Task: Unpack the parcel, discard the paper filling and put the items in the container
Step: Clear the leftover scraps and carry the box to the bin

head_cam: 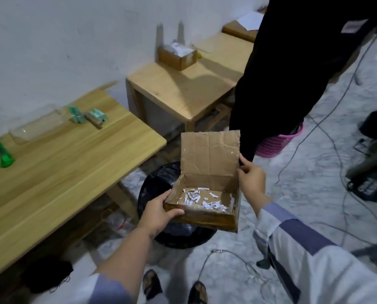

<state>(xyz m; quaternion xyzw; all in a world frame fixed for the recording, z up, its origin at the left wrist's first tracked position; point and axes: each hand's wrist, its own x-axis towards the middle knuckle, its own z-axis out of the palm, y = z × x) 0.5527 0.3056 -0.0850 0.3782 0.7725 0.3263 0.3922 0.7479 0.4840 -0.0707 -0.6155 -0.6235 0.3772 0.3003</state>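
Observation:
I hold an open cardboard parcel box (209, 163) over a black-lined bin (159, 183). My left hand (159, 212) grips the box's near left corner. My right hand (250, 176) grips its right side by the raised flap. White paper shreds (201, 199) lie on the box floor. On the wooden table (62, 163) to the left stand a clear plastic container (38, 126), two green packaged items (76, 114) (96, 116) beside it, and a green cutter (3, 154) near the left edge.
A second wooden table (183, 88) carries another cardboard box (177, 54). A person in black (292, 73) stands at the right, beside a pink basket (275, 143). Cables (327, 139) run across the floor. My sandalled feet (174, 286) are below.

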